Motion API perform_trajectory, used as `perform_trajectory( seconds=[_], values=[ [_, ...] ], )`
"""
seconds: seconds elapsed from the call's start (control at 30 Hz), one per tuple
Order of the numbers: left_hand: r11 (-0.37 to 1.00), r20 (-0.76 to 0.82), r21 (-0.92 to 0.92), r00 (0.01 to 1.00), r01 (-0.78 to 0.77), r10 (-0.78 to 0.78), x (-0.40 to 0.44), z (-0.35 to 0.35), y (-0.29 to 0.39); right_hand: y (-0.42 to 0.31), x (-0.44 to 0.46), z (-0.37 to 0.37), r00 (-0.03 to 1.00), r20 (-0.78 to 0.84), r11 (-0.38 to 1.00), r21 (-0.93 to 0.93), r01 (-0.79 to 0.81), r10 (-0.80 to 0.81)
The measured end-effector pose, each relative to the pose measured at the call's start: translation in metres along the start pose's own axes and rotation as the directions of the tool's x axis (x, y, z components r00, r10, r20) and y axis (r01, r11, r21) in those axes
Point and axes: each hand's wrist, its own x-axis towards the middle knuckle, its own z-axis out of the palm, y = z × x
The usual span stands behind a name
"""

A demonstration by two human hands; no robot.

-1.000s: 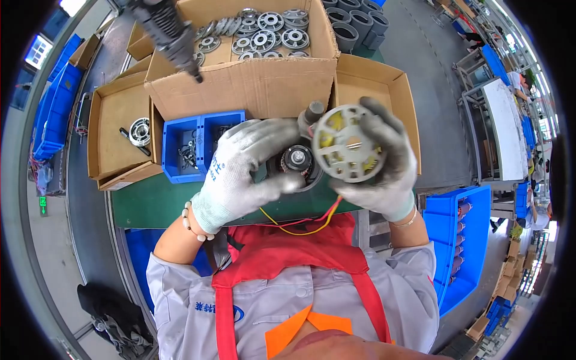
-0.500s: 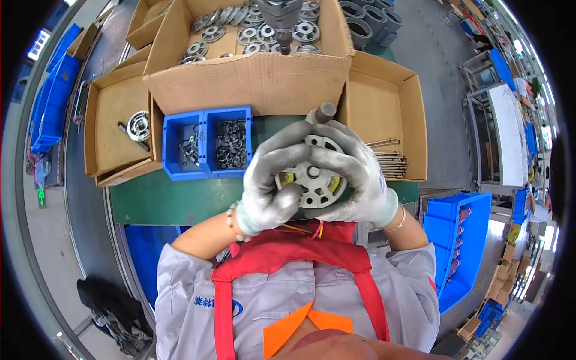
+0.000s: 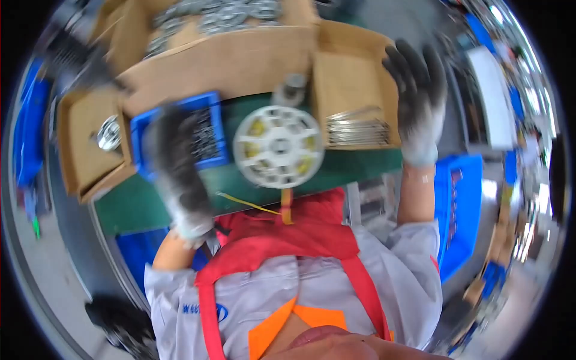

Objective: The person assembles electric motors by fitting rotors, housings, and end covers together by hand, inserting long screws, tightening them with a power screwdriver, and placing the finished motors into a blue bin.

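A round grey slotted cover (image 3: 279,147) lies on top of the motor assembly at the middle of the green bench, yellow showing through its slots. Yellow and red wires (image 3: 287,207) run from its near side. My left hand (image 3: 177,162), gloved and smeared by motion, is over the left blue bin (image 3: 141,144); its fingers cannot be made out. Gloved too, my right hand (image 3: 418,90) is raised with fingers apart at the right edge of the cardboard box (image 3: 354,66) of metal rods (image 3: 358,129), holding nothing.
A large carton (image 3: 222,60) of metal discs stands at the back. A dark tool (image 3: 81,57) hangs at the upper left. The left cardboard box (image 3: 90,132) holds a metal ring part. A blue crate (image 3: 459,210) stands at the right.
Both hands have let go of the cover and moved apart, left hand to the blue bins, right hand up and right. The view has shifted, and the hanging tool appears further left.
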Motion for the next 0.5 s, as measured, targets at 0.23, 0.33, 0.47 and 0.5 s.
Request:
perform_trajectory(
  seconds=[0.23,0.33,0.47,0.5],
  values=[
    [0.926,0.076,0.246,0.958,-0.287,0.277,-0.022,-0.006,0.01,0.107,0.007,-0.116,0.674,0.304,0.02,-0.918,0.395,0.673],
    [0.792,0.139,0.198,0.817,-0.577,0.56,-0.035,-0.006,0.01,0.124,0.01,-0.107,0.629,0.341,-0.09,-0.83,0.551,0.699],
    [0.572,0.286,0.027,0.555,-0.82,0.781,-0.031,0.019,0.03,0.122,0.021,-0.1,0.522,0.405,-0.048,-0.754,0.655,0.751],
    [0.629,0.493,-0.024,0.538,-0.777,0.684,-0.025,0.033,0.05,0.122,0.022,-0.1,0.524,0.415,-0.046,-0.751,0.659,0.744]
  ],
)
